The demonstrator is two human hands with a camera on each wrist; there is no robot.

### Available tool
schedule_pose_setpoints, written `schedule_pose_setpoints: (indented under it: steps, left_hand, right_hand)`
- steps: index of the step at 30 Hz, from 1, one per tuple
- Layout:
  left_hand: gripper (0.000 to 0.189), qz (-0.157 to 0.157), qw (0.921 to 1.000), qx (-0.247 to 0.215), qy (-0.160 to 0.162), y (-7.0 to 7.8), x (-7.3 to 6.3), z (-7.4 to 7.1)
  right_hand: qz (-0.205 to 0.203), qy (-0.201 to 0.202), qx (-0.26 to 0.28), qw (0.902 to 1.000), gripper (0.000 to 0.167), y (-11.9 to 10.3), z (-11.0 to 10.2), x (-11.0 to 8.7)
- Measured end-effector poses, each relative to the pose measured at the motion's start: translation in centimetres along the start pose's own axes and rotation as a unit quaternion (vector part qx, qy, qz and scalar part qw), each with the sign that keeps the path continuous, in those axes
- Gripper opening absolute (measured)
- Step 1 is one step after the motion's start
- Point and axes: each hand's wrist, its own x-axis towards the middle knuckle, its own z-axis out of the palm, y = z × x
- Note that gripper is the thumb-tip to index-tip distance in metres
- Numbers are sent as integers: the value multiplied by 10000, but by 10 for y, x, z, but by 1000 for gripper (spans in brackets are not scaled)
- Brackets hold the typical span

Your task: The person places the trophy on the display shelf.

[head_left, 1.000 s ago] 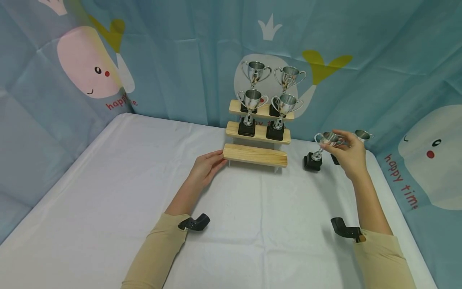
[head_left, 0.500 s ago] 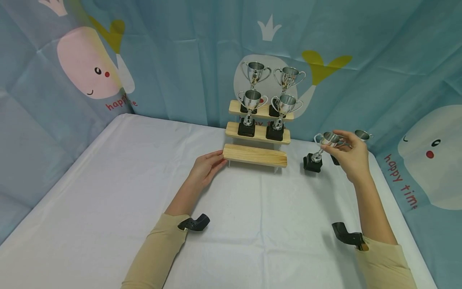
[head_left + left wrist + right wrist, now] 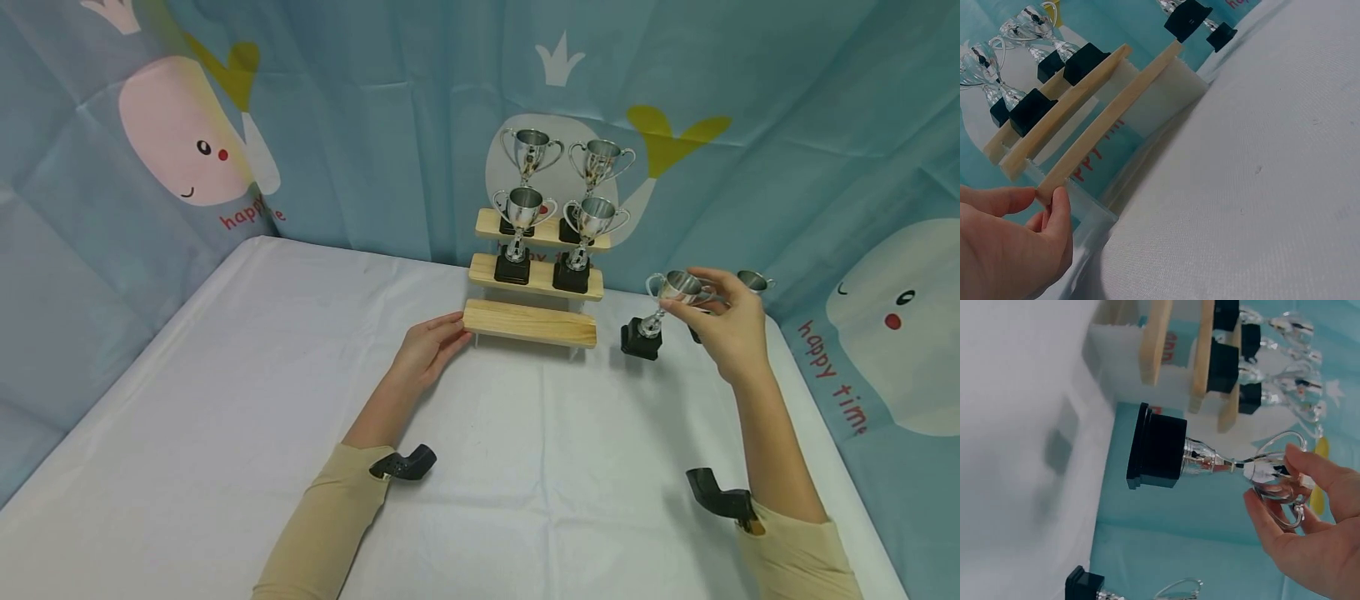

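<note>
A three-tier wooden display stand (image 3: 529, 323) with clear side supports stands at the back of the table. My left hand (image 3: 427, 350) pinches the left end of its lowest shelf; in the left wrist view the thumb and fingers (image 3: 1059, 212) close on the board's end. To the right of the stand, my right hand (image 3: 727, 325) grips a silver trophy cup (image 3: 678, 287) by its bowl. That trophy tilts slightly, its black base (image 3: 1160, 450) above the table in the right wrist view. Pairs of trophies (image 3: 522, 208) fill the middle and top shelves; the lowest shelf is bare.
Another trophy (image 3: 752, 282) stands on the table behind my right hand, partly hidden by it. A white cloth (image 3: 487, 483) covers the table. Blue printed curtains (image 3: 360, 125) hang close behind the stand and along both sides.
My right hand has lifted the trophy and shifted it slightly left, its base now swinging toward the stand. The left hand and the stand have stayed put.
</note>
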Motion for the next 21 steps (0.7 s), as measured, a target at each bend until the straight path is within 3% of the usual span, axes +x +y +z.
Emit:
schedule_pose_setpoints:
  steps: [21]
  left_hand:
    - [42,29,10000,64,-52,0,-1,0]
  right_hand:
    - [-153,-151,155,9996,65,-36,18,-10]
